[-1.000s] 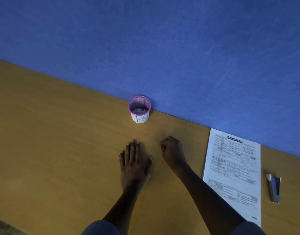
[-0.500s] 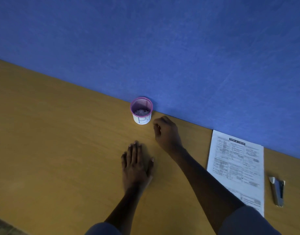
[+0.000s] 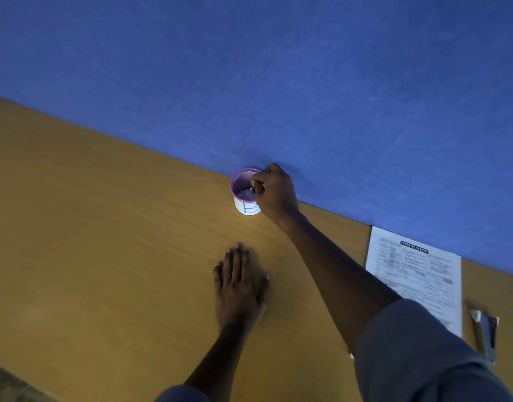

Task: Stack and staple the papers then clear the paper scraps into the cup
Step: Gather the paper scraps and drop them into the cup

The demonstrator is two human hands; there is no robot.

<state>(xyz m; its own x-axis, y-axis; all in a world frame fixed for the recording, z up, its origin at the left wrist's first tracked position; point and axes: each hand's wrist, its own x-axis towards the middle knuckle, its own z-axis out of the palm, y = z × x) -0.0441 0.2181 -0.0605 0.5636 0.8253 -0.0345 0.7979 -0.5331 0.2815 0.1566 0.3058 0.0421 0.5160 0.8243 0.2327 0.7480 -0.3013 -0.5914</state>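
A small white cup with a pink rim stands on the wooden table against the blue wall, with pale paper scraps inside it. My right hand hovers over the cup's right rim, fingertips pinched together on a tiny white scrap above the opening. My left hand lies flat on the table in front of the cup, palm down, fingers spread. The printed papers lie to the right, partly hidden by my right arm. A stapler rests just right of them.
The blue wall runs along the far edge of the wooden table. A patch of floor shows at the bottom left corner, past the table's near edge.
My right hand has travelled from the table beside my left hand up to the cup's rim. The left hand stays flat in place.
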